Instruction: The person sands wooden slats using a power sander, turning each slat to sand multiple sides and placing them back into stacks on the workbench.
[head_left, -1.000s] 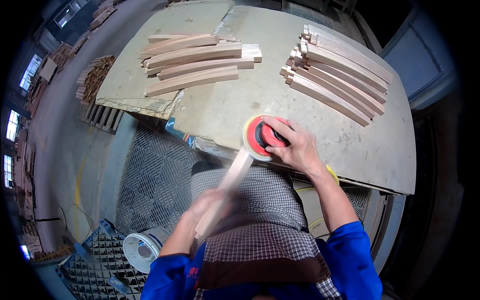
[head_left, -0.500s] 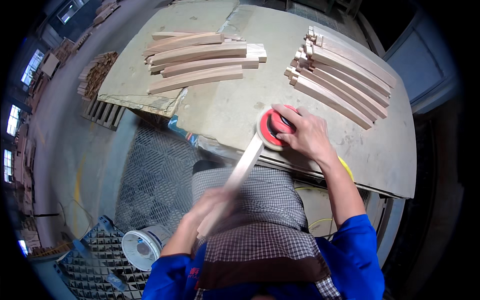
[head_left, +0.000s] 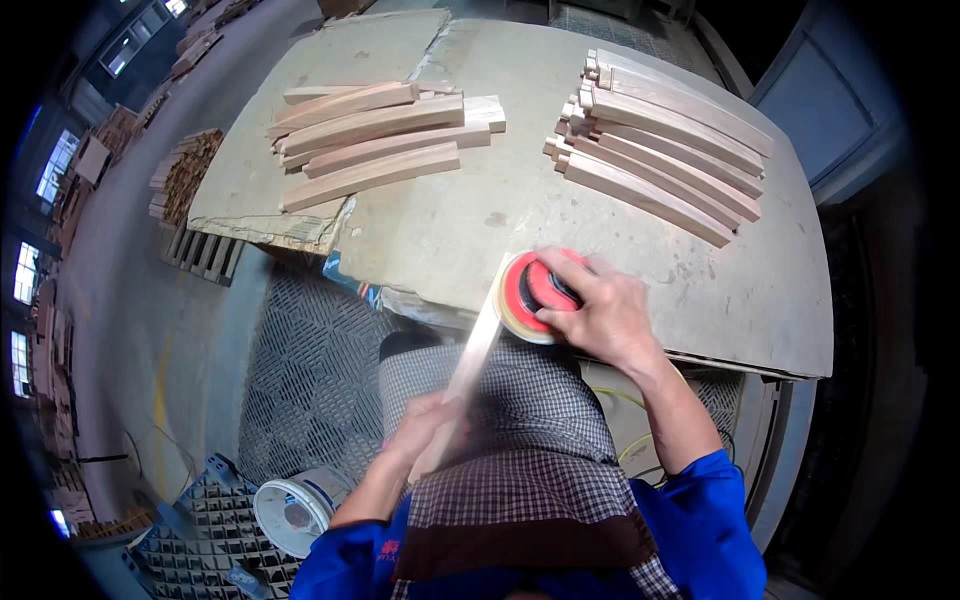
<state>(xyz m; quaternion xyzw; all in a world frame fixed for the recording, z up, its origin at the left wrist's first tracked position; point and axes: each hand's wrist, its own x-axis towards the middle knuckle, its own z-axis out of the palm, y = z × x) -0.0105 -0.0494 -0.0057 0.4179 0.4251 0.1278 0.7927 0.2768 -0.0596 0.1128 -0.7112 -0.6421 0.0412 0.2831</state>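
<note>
My left hand [head_left: 424,425] is closed around the lower part of a pale wooden bar [head_left: 473,362], which slants up from my apron to the table's front edge. My right hand [head_left: 607,309] grips a round red and black sander [head_left: 527,295] from above. The sander's disc is against the bar's side near its far end. Several curved wooden pieces [head_left: 385,135] lie in a loose group at the left of the table, and a tighter stack of similar pieces with narrowed ends [head_left: 660,150] lies at the right.
The worn table [head_left: 430,240] has a ragged front-left edge. Beside me on the left stand a white bucket [head_left: 292,512] and a dark plastic grid crate [head_left: 200,540]. A yellow hose [head_left: 622,397] hangs under the table at the right. A wood pile on a pallet [head_left: 185,180] stands further left.
The sander has come slightly nearer to me and to the left, along the bar. The bar has turned a little more upright in view, and my left hand has shifted slightly with it.
</note>
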